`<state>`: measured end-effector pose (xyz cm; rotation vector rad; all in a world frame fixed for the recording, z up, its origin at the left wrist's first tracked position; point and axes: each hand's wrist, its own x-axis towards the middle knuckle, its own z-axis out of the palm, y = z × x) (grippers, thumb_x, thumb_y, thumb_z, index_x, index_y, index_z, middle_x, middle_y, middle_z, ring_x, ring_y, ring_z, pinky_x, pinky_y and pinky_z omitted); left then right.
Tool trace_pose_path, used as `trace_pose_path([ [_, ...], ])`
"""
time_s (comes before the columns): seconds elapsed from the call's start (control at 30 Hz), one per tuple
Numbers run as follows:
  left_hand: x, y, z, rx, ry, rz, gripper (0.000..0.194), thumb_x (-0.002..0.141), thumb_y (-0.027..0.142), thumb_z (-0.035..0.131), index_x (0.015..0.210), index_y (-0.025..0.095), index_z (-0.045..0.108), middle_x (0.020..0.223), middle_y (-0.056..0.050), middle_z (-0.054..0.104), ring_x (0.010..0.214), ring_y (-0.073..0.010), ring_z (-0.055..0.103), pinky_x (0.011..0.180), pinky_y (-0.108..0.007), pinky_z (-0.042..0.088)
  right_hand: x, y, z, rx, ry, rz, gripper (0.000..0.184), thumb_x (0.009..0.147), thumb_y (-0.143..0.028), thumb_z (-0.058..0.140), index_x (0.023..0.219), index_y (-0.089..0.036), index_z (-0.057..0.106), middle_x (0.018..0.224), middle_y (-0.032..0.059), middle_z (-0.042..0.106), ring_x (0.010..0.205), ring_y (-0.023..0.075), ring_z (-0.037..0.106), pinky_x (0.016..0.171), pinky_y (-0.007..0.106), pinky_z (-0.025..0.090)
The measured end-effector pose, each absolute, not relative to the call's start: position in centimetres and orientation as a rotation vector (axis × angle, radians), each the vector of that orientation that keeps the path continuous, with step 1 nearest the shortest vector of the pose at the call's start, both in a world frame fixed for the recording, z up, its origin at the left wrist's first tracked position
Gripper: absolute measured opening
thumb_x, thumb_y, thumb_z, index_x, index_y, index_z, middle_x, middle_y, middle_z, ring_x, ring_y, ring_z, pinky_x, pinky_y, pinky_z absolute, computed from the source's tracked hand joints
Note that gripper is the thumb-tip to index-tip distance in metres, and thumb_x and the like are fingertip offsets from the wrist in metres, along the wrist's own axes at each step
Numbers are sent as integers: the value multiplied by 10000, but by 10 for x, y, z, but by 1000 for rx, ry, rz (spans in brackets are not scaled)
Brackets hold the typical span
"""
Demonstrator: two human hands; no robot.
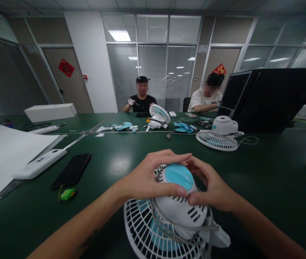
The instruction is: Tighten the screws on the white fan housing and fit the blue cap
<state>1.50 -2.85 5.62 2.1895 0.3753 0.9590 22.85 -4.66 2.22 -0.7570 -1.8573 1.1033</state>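
Note:
Right in front of me a small white electric fan (pixel 178 210) rests on its round grille, with blue blades showing through the bars. A light blue oval cap (pixel 179 176) tops its white housing, and a grey cord is wound around the body. My left hand (pixel 153 176) curls around the left side of the housing near the cap, thumb along its front. From the other side my right hand (pixel 209 183) grips the housing, its thumb tip close to the left thumb. Parts of the fingers behind the housing are hidden.
A black phone (pixel 71 171), a green charm (pixel 67 194), a white power strip (pixel 42 163) and paper sheets (pixel 13 154) lie left. Another fan (pixel 219 135) stands ahead right, before a large black monitor (pixel 274 100). Two people sit across the green table (pixel 107 176), fan parts before them.

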Motion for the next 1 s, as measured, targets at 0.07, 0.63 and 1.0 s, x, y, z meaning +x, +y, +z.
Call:
trace_pose_path([
  [0.07,13,-26,56,2155,332,906,645,771,290,795,1371,257,563,1147,-77,668,1048,-238,603,960,-365,434,228,-46,22,-740,-1854,1125,730,583,-559,868,1160,-196,607,1121,91,648,1073,278,614,974,418,459],
  [0.63,17,-37,62,2312,491,982,550,814,322,754,1335,238,597,981,-37,575,922,-194,564,892,-362,459,232,-42,16,-696,-1854,1186,693,609,-558,857,1163,-229,604,1145,76,638,1074,247,612,962,391,467],
  [1.0,10,-45,71,2510,424,743,456,966,187,450,1417,243,480,1457,-82,533,1371,-235,453,1175,-499,200,233,-40,11,-730,-1814,1211,883,578,-565,869,1294,-192,512,1318,146,573,1201,296,567,1042,443,433],
])
